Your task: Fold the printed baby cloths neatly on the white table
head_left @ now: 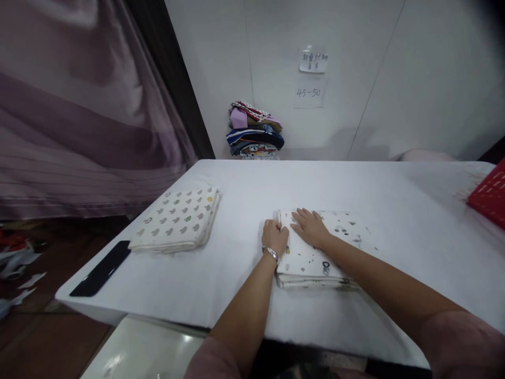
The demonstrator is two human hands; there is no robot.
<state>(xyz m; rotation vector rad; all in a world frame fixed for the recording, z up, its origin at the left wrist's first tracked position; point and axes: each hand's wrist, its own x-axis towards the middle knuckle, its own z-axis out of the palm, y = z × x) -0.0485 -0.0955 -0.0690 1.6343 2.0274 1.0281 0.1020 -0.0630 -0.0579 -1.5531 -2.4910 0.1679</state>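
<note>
A folded white cloth with small scattered prints lies on the white-covered table in front of me, its layers showing at the near edge. My left hand, with a silver bracelet at the wrist, is closed at the cloth's left edge, its fingers curled over that side. Flat on the cloth's top rests my right hand, fingers spread toward the upper left corner. My right forearm hides part of the cloth's right side. To the left lies a second folded white cloth with rows of grey and a few coloured prints.
A black phone-like slab lies by the table's left edge. Folded fabrics are stacked behind the far edge, against the wall. A red patterned cloth sits at the far right. A pinkish curtain hangs at left.
</note>
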